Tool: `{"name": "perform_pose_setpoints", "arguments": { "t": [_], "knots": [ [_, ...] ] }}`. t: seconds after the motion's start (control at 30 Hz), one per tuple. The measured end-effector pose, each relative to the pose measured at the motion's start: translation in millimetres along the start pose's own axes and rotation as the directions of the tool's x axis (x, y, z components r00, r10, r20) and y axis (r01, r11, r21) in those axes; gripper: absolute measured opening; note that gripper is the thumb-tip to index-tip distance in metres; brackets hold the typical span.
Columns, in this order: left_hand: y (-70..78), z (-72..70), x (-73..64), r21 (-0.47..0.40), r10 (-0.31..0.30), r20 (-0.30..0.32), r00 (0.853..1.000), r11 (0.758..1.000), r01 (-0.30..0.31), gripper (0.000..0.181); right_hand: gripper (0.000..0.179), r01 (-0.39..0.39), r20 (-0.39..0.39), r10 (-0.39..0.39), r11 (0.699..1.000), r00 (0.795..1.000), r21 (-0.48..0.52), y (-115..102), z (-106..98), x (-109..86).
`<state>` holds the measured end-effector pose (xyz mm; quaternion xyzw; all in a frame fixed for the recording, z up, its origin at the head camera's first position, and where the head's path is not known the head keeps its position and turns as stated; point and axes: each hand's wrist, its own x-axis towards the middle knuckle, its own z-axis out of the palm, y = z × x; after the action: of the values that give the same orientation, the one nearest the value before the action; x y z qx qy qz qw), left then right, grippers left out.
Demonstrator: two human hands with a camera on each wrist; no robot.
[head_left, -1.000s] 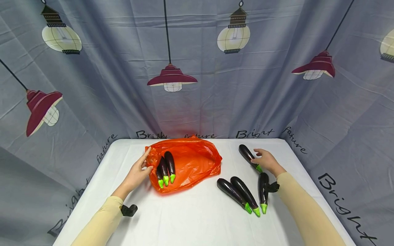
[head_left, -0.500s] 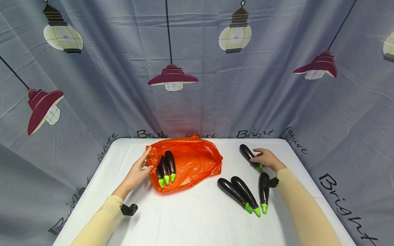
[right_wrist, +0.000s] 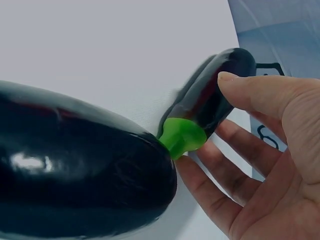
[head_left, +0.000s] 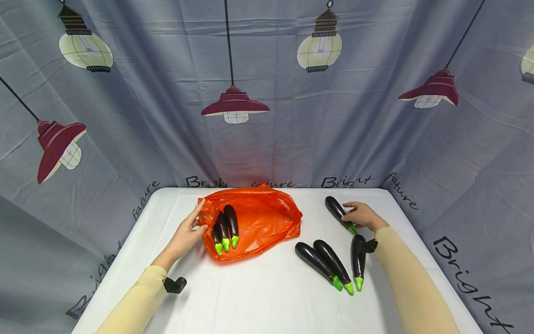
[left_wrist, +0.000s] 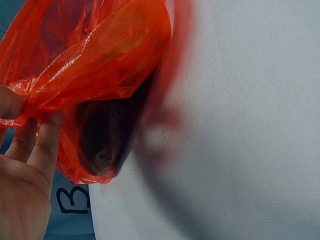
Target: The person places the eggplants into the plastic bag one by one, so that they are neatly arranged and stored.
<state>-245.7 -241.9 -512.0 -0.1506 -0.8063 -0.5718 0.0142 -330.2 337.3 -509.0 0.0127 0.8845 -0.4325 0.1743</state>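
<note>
An orange plastic bag (head_left: 267, 222) lies with its mouth spread, and three dark eggplants (head_left: 231, 222) with green stems rest at its left side. My left hand (head_left: 187, 236) pinches the bag's left rim between thumb and fingers; in the left wrist view a dark eggplant (left_wrist: 97, 137) shows through the film. At the right, my right hand (head_left: 362, 217) has its thumb on one side of an eggplant (right_wrist: 212, 92) and its fingers along the other. That eggplant (head_left: 335, 208) lies on the table, its green stem close to another eggplant (head_left: 357, 257) under my wrist.
Two more eggplants (head_left: 321, 262) lie side by side on the white table (head_left: 250, 297), between the bag and my right forearm. A grey curtain (head_left: 267, 153) with printed lamps surrounds the table's back and sides.
My right hand has closed in slightly on the far-right eggplant, with its fingers a little nearer it. The left hand and the bag stay in place.
</note>
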Motion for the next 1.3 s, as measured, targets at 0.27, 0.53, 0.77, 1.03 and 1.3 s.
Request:
{"name": "perform_pose_setpoints", "arguments": {
  "t": [0.27,0.53,0.77,1.03,1.3],
  "knots": [
    [-0.3,0.6,0.9,-0.004,0.004,0.003,1.0,1.0,-0.004,0.082,0.071,-0.003,0.007,0.003,1.0,1.0,-0.002,1,0,-0.4],
    [-0.3,1.1,0.7,0.0,0.004,0.005,1.0,1.0,-0.004,0.082,0.071,-0.001,0.005,0.001,1.0,1.0,-0.002,2,1,1.3],
    [-2.9,0.6,0.8,0.007,0.016,0.008,1.0,1.0,-0.016,0.081,0.072,-0.011,-0.002,0.011,1.0,1.0,-0.011,3,1,4.4],
    [-2.0,1.4,0.5,-0.004,0.007,0.002,1.0,1.0,-0.007,0.081,0.074,-0.029,-0.005,0.029,0.999,1.0,-0.037,7,1,13.7],
    [-2.5,1.8,0.5,0.005,0.008,-0.001,1.0,1.0,-0.008,0.081,0.074,-0.03,-0.009,0.029,0.998,1.0,-0.051,8,2,17.8]
  ]
}}
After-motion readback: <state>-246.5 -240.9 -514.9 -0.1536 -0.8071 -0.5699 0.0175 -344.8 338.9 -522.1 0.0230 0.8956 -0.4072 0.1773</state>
